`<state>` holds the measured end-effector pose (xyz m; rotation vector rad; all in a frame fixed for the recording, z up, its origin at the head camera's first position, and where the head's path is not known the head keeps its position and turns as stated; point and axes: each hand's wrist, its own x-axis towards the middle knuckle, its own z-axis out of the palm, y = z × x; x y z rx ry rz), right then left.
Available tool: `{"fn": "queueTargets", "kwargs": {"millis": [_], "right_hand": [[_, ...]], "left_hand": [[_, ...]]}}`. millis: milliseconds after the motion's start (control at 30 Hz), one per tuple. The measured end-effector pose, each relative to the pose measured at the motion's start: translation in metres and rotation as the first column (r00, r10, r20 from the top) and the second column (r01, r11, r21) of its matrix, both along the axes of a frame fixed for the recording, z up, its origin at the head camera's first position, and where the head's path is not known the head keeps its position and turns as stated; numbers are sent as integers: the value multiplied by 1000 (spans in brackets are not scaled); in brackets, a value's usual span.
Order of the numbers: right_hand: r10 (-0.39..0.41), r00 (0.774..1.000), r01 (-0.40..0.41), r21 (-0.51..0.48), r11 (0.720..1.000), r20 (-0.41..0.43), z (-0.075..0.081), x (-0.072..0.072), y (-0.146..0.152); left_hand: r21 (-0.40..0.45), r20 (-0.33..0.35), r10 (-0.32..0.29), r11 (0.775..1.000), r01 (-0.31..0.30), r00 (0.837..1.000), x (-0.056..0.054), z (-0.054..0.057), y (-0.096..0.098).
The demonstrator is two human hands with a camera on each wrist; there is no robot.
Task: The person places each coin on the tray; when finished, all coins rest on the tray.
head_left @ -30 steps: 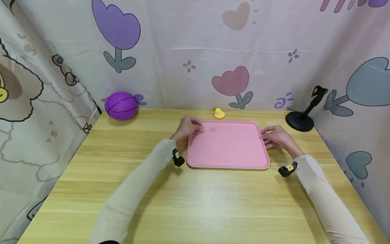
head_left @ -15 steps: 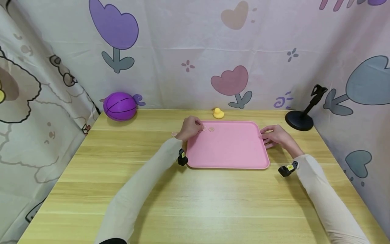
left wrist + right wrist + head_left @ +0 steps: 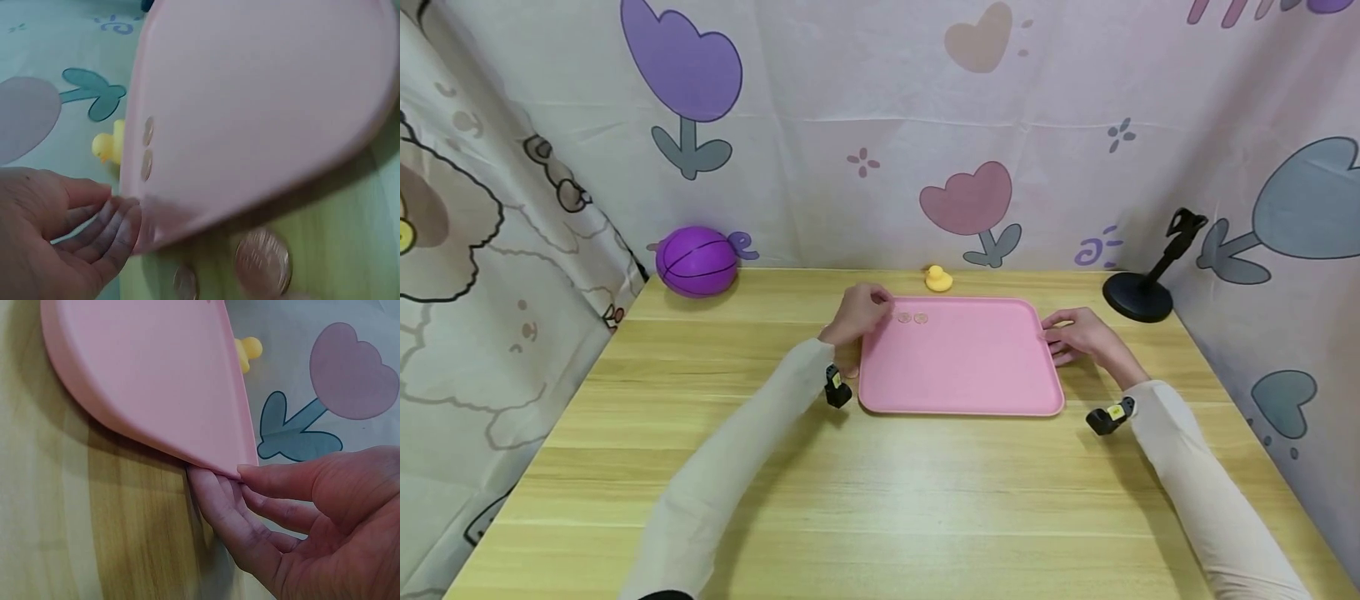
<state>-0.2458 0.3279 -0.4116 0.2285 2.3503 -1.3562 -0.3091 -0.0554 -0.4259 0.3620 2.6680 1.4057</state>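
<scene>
A pink rectangular tray (image 3: pixel 962 367) lies on the wooden table. Two copper-coloured coins sit side by side near its far left corner, the left coin (image 3: pixel 904 317) close to my left hand (image 3: pixel 859 315). That hand hovers at the corner, fingers loosely bent, with nothing visible between thumb and fingertips. In the left wrist view, a large coin (image 3: pixel 262 262) and a smaller-looking coin (image 3: pixel 185 281) lie on the table beside the tray, below the hand. My right hand (image 3: pixel 1078 333) pinches the tray's right rim, thumb (image 3: pixel 275 478) on top and fingers against the outer side.
A yellow rubber duck (image 3: pixel 937 278) stands just behind the tray. At the back left is a purple ball (image 3: pixel 697 262), and at the back right a black stand (image 3: pixel 1138 296) with a round base. A patterned cloth (image 3: pixel 812 100) hangs behind the table.
My left hand put a second coin down beside the first, let go of it, and drew back slightly left. The right hand has stayed at the tray's rim.
</scene>
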Motion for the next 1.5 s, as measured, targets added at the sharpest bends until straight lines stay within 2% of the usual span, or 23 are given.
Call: {"fn": "queueTargets", "kwargs": {"millis": [67,133,333,433,533,667,800,933,1000,1133,1300,1500], "right_hand": [[0,1000,0,0,1000,0,0,0,1],[1,1000,-1,-5,1000,0,-1,0,2],[7,1000,-7,-40,999,-2,-3,0,5],[8,1000,-8,-52,999,4,-4,1,7],[2,1000,-1,-61,998,16,-4,1,8],[2,1000,-1,-67,998,18,-2,1,9],[6,1000,-5,-62,998,18,0,0,11],[10,1000,-8,-65,998,25,-1,0,12],[11,1000,-9,-66,998,29,-1,0,12],[16,999,-14,-72,997,31,-2,-1,10],[17,1000,-15,-80,997,24,-4,0,8],[22,999,-19,-81,996,28,-5,-2,9]], "left_hand": [[46,8,-12,999,12,1000,-1,2,-7],[49,-14,-29,998,29,999,0,6,-16],[6,-46,-29,1000,30,998,8,17,-53],[-17,-49,-16,1000,15,999,10,17,-74],[-41,-36,-27,999,26,999,11,16,-94],[-64,19,-84,994,85,996,17,14,-118],[-108,62,-188,975,193,980,24,11,-134],[-144,77,-266,951,275,961,33,6,-144],[-160,70,-285,943,293,956,37,3,-146],[-189,30,-295,937,295,955,41,-5,-147],[-217,-24,-277,940,265,961,40,-12,-145],[-219,-21,-274,940,263,962,38,-12,-144]]}}
